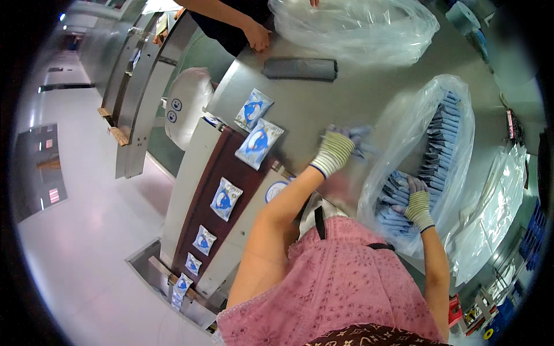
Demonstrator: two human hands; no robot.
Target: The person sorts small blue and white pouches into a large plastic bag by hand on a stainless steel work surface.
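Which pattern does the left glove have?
The left glove shows yellow-green and white stripes, in head view.

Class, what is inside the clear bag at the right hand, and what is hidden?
The bag holds blue packets lined up closely; the right hand covers some. Anything beneath the visible packets cannot be seen.

Blue-grey packets [442,144] stand pressed together in rows inside a clear plastic bag [398,126] (crinkled, see-through), which lies spread on the metal desk [360,92].
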